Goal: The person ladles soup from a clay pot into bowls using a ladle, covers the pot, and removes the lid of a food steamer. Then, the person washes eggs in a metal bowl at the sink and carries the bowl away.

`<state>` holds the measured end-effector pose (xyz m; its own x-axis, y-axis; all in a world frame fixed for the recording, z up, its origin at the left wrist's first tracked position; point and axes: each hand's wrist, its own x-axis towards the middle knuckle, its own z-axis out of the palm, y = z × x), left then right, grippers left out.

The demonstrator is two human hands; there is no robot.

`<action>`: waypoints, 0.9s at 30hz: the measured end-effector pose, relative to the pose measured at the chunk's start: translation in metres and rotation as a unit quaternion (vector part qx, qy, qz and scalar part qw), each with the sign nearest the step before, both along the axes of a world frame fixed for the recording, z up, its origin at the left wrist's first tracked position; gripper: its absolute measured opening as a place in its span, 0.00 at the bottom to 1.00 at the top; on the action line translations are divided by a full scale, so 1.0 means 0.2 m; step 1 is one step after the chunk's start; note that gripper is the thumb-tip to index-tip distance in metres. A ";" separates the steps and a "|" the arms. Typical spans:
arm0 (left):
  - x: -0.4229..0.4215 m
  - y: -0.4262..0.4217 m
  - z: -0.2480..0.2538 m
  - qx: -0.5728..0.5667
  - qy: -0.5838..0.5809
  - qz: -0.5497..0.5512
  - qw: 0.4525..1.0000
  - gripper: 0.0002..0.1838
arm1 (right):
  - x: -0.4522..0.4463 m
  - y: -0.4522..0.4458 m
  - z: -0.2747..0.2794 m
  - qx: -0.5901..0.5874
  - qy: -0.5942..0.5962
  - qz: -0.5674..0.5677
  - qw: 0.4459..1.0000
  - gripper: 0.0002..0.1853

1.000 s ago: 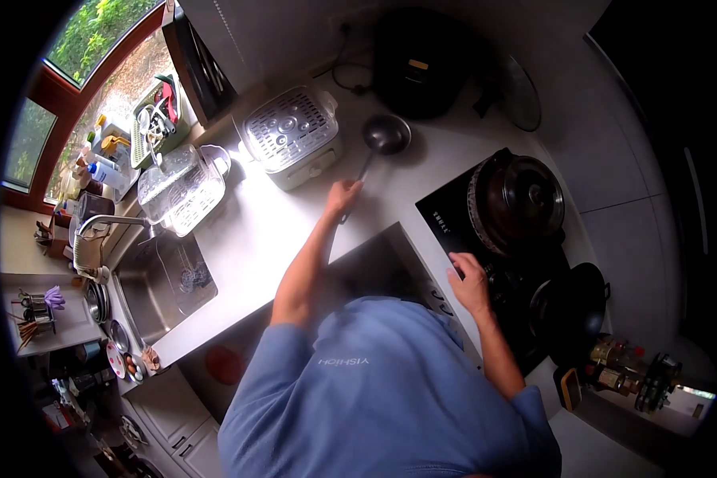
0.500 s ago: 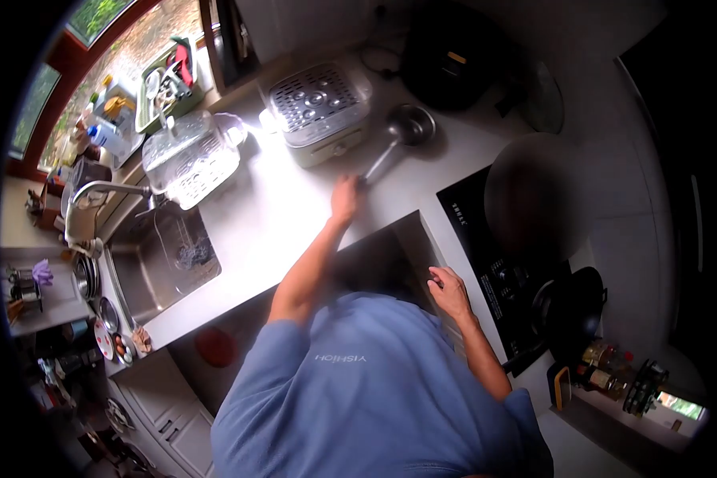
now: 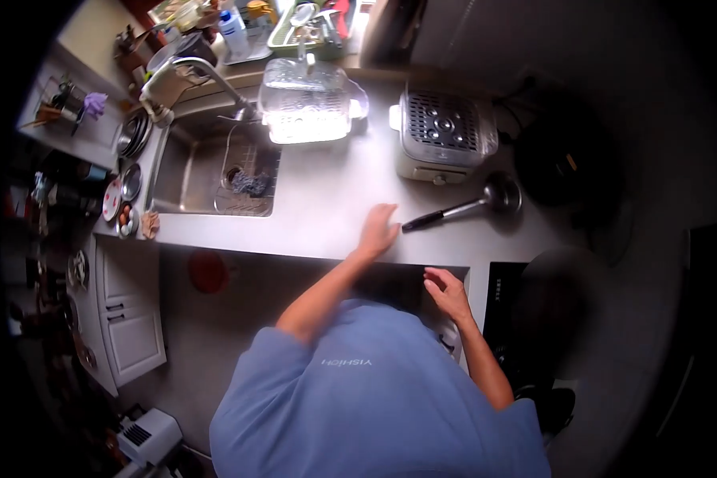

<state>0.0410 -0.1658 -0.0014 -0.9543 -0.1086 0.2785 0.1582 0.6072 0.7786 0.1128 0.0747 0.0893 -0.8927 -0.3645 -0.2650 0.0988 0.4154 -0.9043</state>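
Plainly, one ladle (image 3: pixel 463 209) lies on the tabletop (image 3: pixel 319 187), and two bare hands are near it. The left grip (image 3: pixel 381 231) has its fingers loosely extended, empty, just beside the handle's end; whether they touch, I cannot tell. The right grip (image 3: pixel 448 295) hangs near the tabletop's front edge, thumb and fingers apart, holding nothing. One pale cooker (image 3: pixel 434 169) with a perforated top stands just behind the ladle, bounding the space there. Farther left are one clear container (image 3: pixel 307 99) and one steel sink (image 3: pixel 187 171) holding a dark scrubber (image 3: pixel 249 184). The ladle has a black handle, metal shaft and round, dark-looking bowl, which points right.
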 end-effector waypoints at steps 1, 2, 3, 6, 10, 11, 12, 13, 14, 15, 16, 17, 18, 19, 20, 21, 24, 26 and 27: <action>0.04 -0.12 0.02 0.015 -0.021 0.036 0.999 0.24 | -0.08 -0.04 0.01 -0.010 -0.022 0.032 0.999 0.17; 0.08 -0.25 -0.07 0.041 -0.038 0.086 0.995 0.22 | -0.15 -0.11 0.01 -0.033 -0.044 0.046 0.997 0.17; 0.11 -0.38 -0.06 0.053 -0.051 0.136 0.988 0.21 | -0.23 -0.19 0.02 -0.077 -0.080 0.051 0.993 0.18; 0.15 -0.76 0.10 0.158 -0.065 0.261 0.950 0.19 | -0.47 -0.47 0.12 -0.166 -0.123 0.074 0.976 0.21; 0.02 -1.22 0.35 0.240 -0.006 0.338 0.910 0.22 | -0.84 -0.89 0.17 -0.243 -0.102 0.027 0.964 0.24; -0.04 -1.32 0.39 0.268 0.003 0.340 0.901 0.23 | -0.95 -0.99 0.18 -0.243 -0.094 0.007 0.965 0.24; -0.12 -1.43 0.44 0.297 0.012 0.341 0.892 0.25 | -1.06 -1.09 0.18 -0.243 -0.085 -0.014 0.966 0.24; -0.21 -1.49 0.54 0.305 0.019 0.329 0.893 0.26 | -1.18 -1.19 0.17 -0.241 -0.067 -0.051 0.967 0.23; -0.29 -1.54 0.64 0.313 0.026 0.318 0.894 0.28 | -1.29 -1.29 0.16 -0.218 -0.055 -0.080 0.971 0.24; -0.37 -1.61 0.69 0.314 0.016 0.289 0.904 0.30 | -1.42 -1.36 0.13 -0.189 -0.051 -0.069 0.978 0.28; -0.47 -1.68 0.71 0.321 0.018 0.243 0.915 0.32 | -1.52 -1.42 0.14 -0.160 -0.047 -0.058 0.984 0.34; -0.54 -1.72 0.72 0.290 0.004 0.227 0.930 0.33 | -1.59 -1.48 0.13 -0.152 -0.041 -0.046 0.986 0.36; -0.61 -1.75 0.75 0.260 -0.011 0.210 0.943 0.33 | -1.65 -1.53 0.14 -0.143 -0.035 -0.036 0.988 0.38; -0.69 -1.81 0.70 0.225 -0.017 0.209 0.951 0.33 | -1.71 -1.56 0.10 -0.149 -0.053 -0.035 0.987 0.39; -0.77 -1.87 0.61 0.190 -0.023 0.209 0.959 0.33 | -1.77 -1.58 0.06 -0.134 -0.069 -0.058 0.987 0.40; -0.82 -1.90 0.60 0.227 -0.045 0.208 0.950 0.35 | -1.79 -1.60 0.05 -0.163 -0.097 -0.118 0.975 0.40; -0.85 -1.92 0.59 0.402 -0.113 0.222 0.881 0.33 | -1.92 -1.59 -0.01 -0.181 -0.182 -0.161 0.953 0.39; -0.86 -1.93 0.53 0.436 -0.164 0.227 0.855 0.31 | -1.99 -1.57 -0.07 -0.165 -0.240 -0.109 0.951 0.39; -0.88 -1.98 0.41 0.463 -0.201 0.172 0.846 0.34 | -2.02 -1.58 -0.11 -0.161 -0.256 -0.099 0.948 0.41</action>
